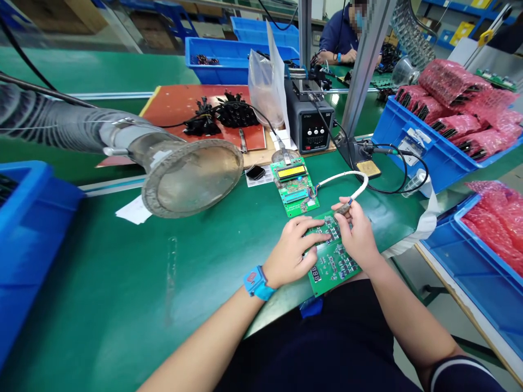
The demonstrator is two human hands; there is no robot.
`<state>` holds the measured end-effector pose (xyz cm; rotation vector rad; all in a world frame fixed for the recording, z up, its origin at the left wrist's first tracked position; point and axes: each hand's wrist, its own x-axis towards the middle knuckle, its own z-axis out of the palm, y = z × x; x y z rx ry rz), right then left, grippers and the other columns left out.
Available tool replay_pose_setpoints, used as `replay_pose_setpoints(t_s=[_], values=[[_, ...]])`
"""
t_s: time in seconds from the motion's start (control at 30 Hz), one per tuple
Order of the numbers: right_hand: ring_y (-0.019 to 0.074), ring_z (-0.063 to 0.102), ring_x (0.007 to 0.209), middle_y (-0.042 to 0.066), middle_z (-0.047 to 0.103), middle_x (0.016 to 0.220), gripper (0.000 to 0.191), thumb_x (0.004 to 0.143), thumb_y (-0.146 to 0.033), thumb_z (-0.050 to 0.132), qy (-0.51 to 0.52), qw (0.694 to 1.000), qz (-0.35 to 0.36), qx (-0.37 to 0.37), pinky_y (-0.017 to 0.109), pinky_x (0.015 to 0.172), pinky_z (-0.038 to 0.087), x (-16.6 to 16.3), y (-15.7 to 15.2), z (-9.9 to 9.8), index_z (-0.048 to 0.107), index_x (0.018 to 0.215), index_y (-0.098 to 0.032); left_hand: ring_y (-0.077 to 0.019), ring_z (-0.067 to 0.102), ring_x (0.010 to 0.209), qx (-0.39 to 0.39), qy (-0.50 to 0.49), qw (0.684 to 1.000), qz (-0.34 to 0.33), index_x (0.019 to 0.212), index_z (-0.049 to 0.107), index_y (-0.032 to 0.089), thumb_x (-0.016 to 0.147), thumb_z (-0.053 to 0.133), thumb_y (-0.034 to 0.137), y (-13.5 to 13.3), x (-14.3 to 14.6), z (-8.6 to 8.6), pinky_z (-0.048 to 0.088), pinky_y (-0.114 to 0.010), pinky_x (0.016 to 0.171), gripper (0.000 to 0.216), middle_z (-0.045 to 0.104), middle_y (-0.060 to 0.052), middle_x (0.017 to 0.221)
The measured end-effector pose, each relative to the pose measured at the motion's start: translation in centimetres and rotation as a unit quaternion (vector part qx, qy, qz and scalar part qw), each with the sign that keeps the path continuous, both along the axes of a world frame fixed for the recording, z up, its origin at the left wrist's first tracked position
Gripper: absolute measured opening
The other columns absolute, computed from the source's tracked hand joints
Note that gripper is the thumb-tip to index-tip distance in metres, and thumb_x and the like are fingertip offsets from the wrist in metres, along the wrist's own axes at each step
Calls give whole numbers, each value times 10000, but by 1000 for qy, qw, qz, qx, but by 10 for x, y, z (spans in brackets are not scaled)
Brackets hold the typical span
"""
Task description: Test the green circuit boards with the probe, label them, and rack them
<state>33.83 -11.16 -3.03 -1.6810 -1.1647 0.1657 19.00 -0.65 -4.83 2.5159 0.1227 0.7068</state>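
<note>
A green circuit board (333, 261) lies at the near edge of the green bench. My left hand (292, 251) rests on its left side, fingers spread flat over the components. My right hand (356, 231) is closed in a pinch on the plug end (345, 207) of a white cable (347, 175), held just above the board's far corner. The cable loops back to a second green board with a yellow display (293, 185) lying farther out on the bench. A blue strap (256, 282) is on my left wrist.
A clear fume-extraction funnel (192, 177) on a hose hangs at left. A soldering station (311, 121) and iron stand (368, 166) sit behind. Blue bins (412, 147) of pink-bagged parts stand at right, another blue bin (28, 228) at left. Another person works at the far bench.
</note>
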Motion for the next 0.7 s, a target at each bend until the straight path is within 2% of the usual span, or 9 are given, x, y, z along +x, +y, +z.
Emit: replay_pose_setpoints(t_s=[0.1,0.23,0.33,0.43,0.5,0.57,0.7], values=[[186,632,899,100,657,1058,313,904,-200,435,-4,1000,2,-1,346,807,518,0,0,0,446,1217,-205,-296,423,1228,1,2,1000,-1,1092,625,257,802,450,147,1,-2,0,332,-550,1037,355,566,-63,1250],[183,633,889,109,651,1068,309,905,-197,435,-7,1000,5,-3,334,797,516,1,0,-1,442,1214,-194,-313,334,1336,-4,-4,1000,3,1240,519,224,843,474,213,-2,-8,5,162,-615,1104,400,548,-93,1307],[181,634,889,107,649,1064,307,905,-191,433,-6,1000,7,-1,329,798,515,0,0,0,440,1212,-188,-346,296,1363,18,-20,998,-58,1192,565,228,810,570,374,-6,-12,8,112,-623,1111,409,522,-116,1338],[180,635,912,98,652,1056,289,907,-193,430,-2,1000,5,1,329,815,513,-1,0,1,448,1195,-194,-385,343,1332,55,-17,991,-123,1152,623,277,715,666,551,-12,-12,9,108,-640,1097,518,536,-118,1329],[182,636,917,94,654,1056,283,909,-199,429,-2,1000,4,-2,336,819,514,-1,-1,2,451,1191,-201,-386,356,1324,65,-9,990,-126,1151,633,325,709,683,528,-15,-12,9,86,-655,1090,489,541,-96,1332],[187,636,916,93,657,1056,290,909,-206,431,-2,1000,6,-5,345,817,515,-1,-1,2,452,1198,-208,-372,365,1321,66,2,990,-122,1132,642,358,733,674,418,-18,-12,10,62,-663,1087,405,533,-66,1349],[185,638,902,94,654,1056,292,909,-216,434,3,1000,10,-5,346,812,517,-1,-1,2,454,1200,-207,-352,394,1304,77,21,990,-119,1074,673,363,747,629,300,-21,-13,13,50,-669,1084,335,537,-57,1347]])
